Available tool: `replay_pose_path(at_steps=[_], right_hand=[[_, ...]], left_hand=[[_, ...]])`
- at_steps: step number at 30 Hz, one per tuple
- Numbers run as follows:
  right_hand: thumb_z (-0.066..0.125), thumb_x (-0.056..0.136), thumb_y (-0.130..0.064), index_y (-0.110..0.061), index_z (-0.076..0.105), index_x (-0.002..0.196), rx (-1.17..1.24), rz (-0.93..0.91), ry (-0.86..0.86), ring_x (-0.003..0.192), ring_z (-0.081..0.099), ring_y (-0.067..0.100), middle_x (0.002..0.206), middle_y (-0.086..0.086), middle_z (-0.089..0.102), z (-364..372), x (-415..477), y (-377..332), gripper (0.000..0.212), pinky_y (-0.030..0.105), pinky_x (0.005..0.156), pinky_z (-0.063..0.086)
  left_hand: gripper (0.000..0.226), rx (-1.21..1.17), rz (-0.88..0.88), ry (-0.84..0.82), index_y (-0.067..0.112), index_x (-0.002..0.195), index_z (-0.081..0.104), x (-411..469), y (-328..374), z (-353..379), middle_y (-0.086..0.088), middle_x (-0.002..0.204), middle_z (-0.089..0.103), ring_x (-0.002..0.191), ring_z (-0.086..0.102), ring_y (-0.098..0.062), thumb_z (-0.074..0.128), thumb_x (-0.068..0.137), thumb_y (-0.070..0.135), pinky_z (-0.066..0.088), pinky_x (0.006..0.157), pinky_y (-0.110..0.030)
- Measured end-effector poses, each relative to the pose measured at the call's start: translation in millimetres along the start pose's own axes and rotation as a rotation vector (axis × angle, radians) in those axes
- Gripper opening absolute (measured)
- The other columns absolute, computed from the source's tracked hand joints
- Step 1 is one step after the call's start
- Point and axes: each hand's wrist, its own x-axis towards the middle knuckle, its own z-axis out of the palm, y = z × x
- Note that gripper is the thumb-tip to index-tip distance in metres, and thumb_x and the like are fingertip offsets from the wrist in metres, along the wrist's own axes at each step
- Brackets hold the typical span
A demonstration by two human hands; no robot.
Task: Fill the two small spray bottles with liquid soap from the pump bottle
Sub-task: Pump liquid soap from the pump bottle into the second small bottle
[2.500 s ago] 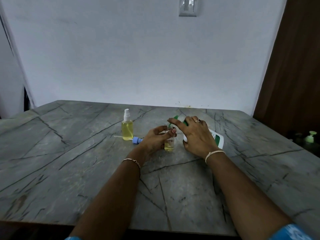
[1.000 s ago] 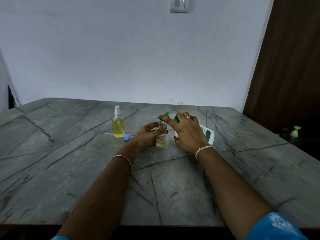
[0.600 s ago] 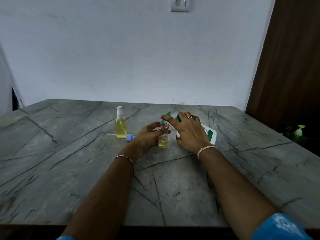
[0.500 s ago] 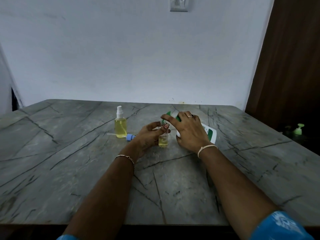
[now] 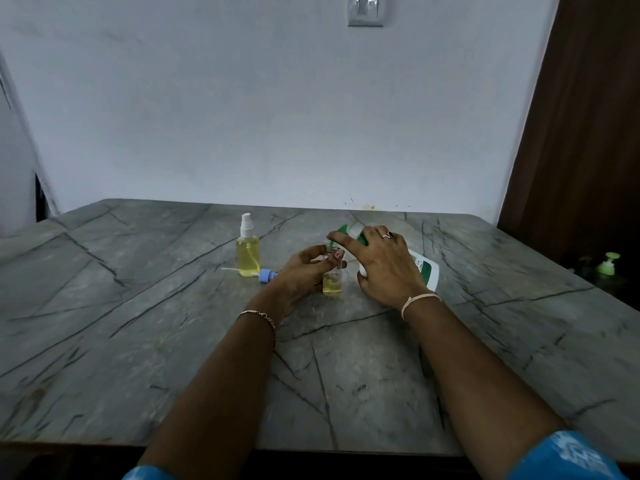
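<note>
Found left hand clamped on a small clear plastic spray bottle, uncapped and upright on a grey veined stone table. Saw digits curled round its neck and upper body. Noted pale yellow liquid only in the lowest part, below the fingertips.

Found right hand wrapped over a white plastic pump bottle with printed green label, tilted toward left hand. Saw index finger stretched out along the green pump head, other fingers curled over the shoulder, thumb tucked against the underside. Placed the spout close above the open mouth of the small bottle, just past the left fingertips. Placed the base out beyond the right-hand knuckles, low over the table; could not tell whether touching it.

Logged a second small clear spray bottle with white sprayer fitted, upright, nearly full of yellow liquid, left of left hand and apart from it. Logged a loose blue sprayer cap with thin white dip tube lying flat just beside the left-hand knuckles, tube running across in front of the full bottle's base.

Noted thin chain bracelet on left wrist, cream band on right wrist, ring on a right-hand finger, blue patterned sleeve on right forearm.

Marked pale wall with metal switch plate well beyond both hands. Marked brown wooden panel far right of right hand, with a light green pump top in shadow below it, well apart.
</note>
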Motion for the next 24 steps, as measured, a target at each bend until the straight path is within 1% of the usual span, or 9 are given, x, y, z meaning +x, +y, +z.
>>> replay_pose_path(at_steps=[3,7,9,12,16,18,20,22,24], right_hand=[[0.064,0.076,-0.020,-0.039,0.030,0.140,0.022,0.020,-0.002,0.110,0.048,0.030,0.111,0.007,0.054,-1.1,1.1,-0.7,0.075,0.045,0.090,0.040],[0.064,0.076,-0.020,-0.036,0.034,0.138,0.048,0.036,-0.008,0.112,0.048,0.030,0.115,0.007,0.054,-1.7,3.0,-2.4,0.070,0.045,0.092,0.039],[0.064,0.076,-0.020,-0.035,0.034,0.139,0.050,0.030,-0.005,0.112,0.048,0.030,0.115,0.008,0.054,-1.2,2.9,-1.7,0.071,0.045,0.091,0.039],[0.063,0.077,-0.021,-0.038,0.029,0.142,0.017,0.008,-0.007,0.110,0.048,0.030,0.113,0.008,0.055,0.3,1.2,0.7,0.076,0.044,0.089,0.041],[0.062,0.077,-0.020,-0.038,0.030,0.142,0.037,0.014,-0.012,0.110,0.048,0.030,0.111,0.008,0.054,-1.7,0.9,0.2,0.075,0.044,0.089,0.040],[0.064,0.077,-0.020,-0.037,0.033,0.139,0.063,0.032,-0.014,0.112,0.048,0.030,0.115,0.008,0.055,-3.3,2.1,-1.6,0.071,0.045,0.092,0.039],[0.065,0.077,-0.020,-0.035,0.035,0.137,0.079,0.043,-0.020,0.115,0.047,0.029,0.118,0.007,0.054,-3.6,3.3,-3.4,0.070,0.045,0.094,0.038],[0.066,0.076,-0.020,-0.035,0.035,0.137,0.075,0.040,-0.017,0.114,0.047,0.029,0.117,0.007,0.054,-3.4,4.1,-4.0,0.070,0.045,0.094,0.039],[0.066,0.076,-0.021,-0.035,0.034,0.139,0.062,0.026,-0.015,0.112,0.048,0.030,0.115,0.008,0.054,-2.8,4.0,-2.1,0.072,0.044,0.092,0.040]], left_hand=[[0.036,0.013,-0.001,0.004,0.013,0.121,0.058,0.0,0.2,0.9,-0.011,0.110,0.071,0.091,0.069,-0.018,0.066,0.088,0.025,0.060,0.072,-0.030],[0.041,0.037,0.005,0.005,0.011,0.124,0.058,1.9,-0.8,0.5,-0.010,0.110,0.071,0.105,0.067,-0.024,0.066,0.087,0.027,0.058,0.084,-0.038],[0.041,0.038,0.006,0.009,0.011,0.125,0.057,1.7,-0.9,0.2,-0.011,0.111,0.071,0.107,0.066,-0.025,0.066,0.087,0.027,0.057,0.085,-0.040],[0.038,0.020,0.005,0.017,0.012,0.122,0.058,0.7,-1.0,0.3,-0.012,0.111,0.071,0.106,0.066,-0.025,0.066,0.088,0.026,0.057,0.084,-0.040],[0.036,0.022,0.003,0.017,0.013,0.120,0.059,-0.3,0.3,0.7,-0.011,0.110,0.071,0.103,0.067,-0.024,0.066,0.088,0.026,0.059,0.077,-0.034],[0.035,0.026,0.000,0.014,0.014,0.120,0.058,-0.1,0.3,0.8,-0.012,0.111,0.070,0.105,0.066,-0.024,0.066,0.088,0.026,0.059,0.077,-0.033],[0.039,0.036,-0.003,0.017,0.012,0.123,0.058,-0.1,0.4,0.8,-0.012,0.112,0.070,0.107,0.066,-0.025,0.066,0.087,0.026,0.059,0.079,-0.034],[0.044,0.042,-0.007,0.019,0.010,0.127,0.056,0.7,0.3,0.8,-0.013,0.114,0.069,0.107,0.065,-0.025,0.066,0.088,0.026,0.058,0.082,-0.036],[0.044,0.037,-0.007,0.017,0.009,0.128,0.056,0.9,0.4,1.2,-0.013,0.114,0.069,0.102,0.066,-0.023,0.066,0.088,0.026,0.059,0.079,-0.034]])
